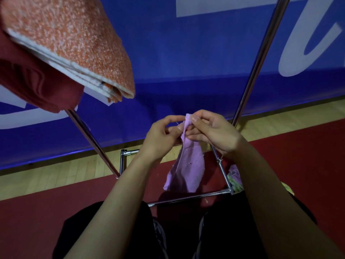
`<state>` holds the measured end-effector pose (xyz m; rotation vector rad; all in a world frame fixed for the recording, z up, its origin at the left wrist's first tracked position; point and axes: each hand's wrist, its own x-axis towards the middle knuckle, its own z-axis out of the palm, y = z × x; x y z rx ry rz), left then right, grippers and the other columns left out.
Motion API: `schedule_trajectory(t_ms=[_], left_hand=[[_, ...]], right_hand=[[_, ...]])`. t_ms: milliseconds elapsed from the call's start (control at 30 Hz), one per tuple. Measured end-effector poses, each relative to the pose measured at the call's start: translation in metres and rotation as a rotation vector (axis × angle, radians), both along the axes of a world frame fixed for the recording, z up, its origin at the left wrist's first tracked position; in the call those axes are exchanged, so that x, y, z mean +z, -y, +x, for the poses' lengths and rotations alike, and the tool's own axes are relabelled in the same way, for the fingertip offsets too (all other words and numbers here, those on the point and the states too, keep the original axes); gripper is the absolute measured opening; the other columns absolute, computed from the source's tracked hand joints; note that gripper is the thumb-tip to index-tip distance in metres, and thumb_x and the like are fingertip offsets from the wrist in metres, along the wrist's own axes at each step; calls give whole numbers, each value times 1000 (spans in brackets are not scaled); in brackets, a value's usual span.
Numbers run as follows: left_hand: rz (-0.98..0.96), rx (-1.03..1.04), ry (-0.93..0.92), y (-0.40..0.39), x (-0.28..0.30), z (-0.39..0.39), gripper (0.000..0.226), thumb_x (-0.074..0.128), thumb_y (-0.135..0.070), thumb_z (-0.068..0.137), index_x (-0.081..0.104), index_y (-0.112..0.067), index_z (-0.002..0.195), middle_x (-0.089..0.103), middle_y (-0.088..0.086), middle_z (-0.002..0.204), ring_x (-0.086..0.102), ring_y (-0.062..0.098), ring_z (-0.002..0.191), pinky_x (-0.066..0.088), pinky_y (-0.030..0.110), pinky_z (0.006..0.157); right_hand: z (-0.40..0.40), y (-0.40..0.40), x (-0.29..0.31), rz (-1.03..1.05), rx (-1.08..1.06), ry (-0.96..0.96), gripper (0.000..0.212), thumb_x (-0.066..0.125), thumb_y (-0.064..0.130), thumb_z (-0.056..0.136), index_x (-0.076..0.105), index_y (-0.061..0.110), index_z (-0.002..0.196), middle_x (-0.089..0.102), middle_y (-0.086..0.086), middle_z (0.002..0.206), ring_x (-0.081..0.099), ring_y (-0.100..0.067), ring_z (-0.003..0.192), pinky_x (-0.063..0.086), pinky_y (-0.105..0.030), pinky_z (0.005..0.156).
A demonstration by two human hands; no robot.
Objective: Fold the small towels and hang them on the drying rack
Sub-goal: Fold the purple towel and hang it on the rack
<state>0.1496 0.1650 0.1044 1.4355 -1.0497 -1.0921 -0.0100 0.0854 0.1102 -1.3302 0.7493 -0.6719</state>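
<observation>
Between rack uprights (259,58), I saw left hand (160,139) and right hand (212,131) pinching purple towel (188,165) top edge; cloth hung free above base bar (188,199). Orange towel (74,43) lay folded upper left.

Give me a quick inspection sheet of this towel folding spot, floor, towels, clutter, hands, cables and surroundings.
Surface: red floor with a wood strip behind it.
Job's things: purple towel hanging from both hands; folded orange towel and dark red towel on the drying rack.
Clutter: more cloths by the rack base.
Hands: left hand and right hand pinch the purple towel's top edge.
Cables: nothing seen.
Surroundings: blue banner behind.
</observation>
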Motion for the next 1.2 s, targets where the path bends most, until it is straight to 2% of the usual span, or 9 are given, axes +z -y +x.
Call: schedule_trajectory(t_ms=[133,233,333,500,700,833,900,1067,1200], left_hand=[[-17,57,92,3,-1,4,23,62,-21,105,65,-25,127,77,18,88,77,30,93,59,55,95],[-47,109,204,5,-2,5,25,61,-19,104,62,-30,127,76,19,90,72,44,92,58,61,86],[-65,103,259,6,-4,2,26,61,-20,104,61,-29,129,78,13,89,72,41,88,59,58,85],[-72,86,249,8,-4,-1,24,59,-23,105,63,-29,128,75,19,85,69,44,82,58,59,82],[-81,63,211,4,-1,-2,23,55,-25,108,65,-29,129,79,11,91,73,41,92,60,57,85],[-115,29,194,-1,4,-8,32,68,-23,101,63,-23,133,81,0,98,76,8,87,58,21,77],[-136,22,188,-2,4,-10,35,72,-17,98,63,-22,132,81,0,98,77,14,92,60,27,78],[-196,-52,143,-6,12,-2,38,68,-14,101,60,-23,137,81,8,100,77,26,99,59,50,95],[-265,-102,297,-11,19,13,33,65,-20,103,63,-32,134,70,16,84,65,42,83,55,65,84]], right_hand=[[-3,1,0,-59,32,-31,23,54,17,106,62,-4,110,67,-14,88,69,-17,81,62,-30,81],[-6,4,-9,-455,0,-279,11,61,31,102,69,28,96,60,-11,94,59,-15,93,57,-36,86],[-7,2,-16,-715,-66,-509,7,62,53,91,65,47,88,45,6,115,45,-15,112,38,-19,94],[-2,4,-19,-795,-115,-523,16,67,43,95,73,31,102,54,12,105,49,-20,105,31,-10,85],[-1,9,-22,-776,-128,-510,14,62,52,93,68,40,96,58,8,111,55,-21,110,32,-12,92],[0,6,-19,-769,-156,-509,8,65,38,96,61,42,91,52,9,107,52,-22,110,47,-34,96],[-1,6,-18,-741,-166,-449,7,65,49,92,62,43,93,53,10,108,55,-21,111,51,-41,97],[-17,15,-7,-606,-62,-368,66,69,64,78,48,47,138,47,12,138,45,-11,135,46,-45,111],[-38,26,-8,-597,108,-422,84,78,73,67,42,49,138,50,16,143,44,-3,138,40,-47,115]])
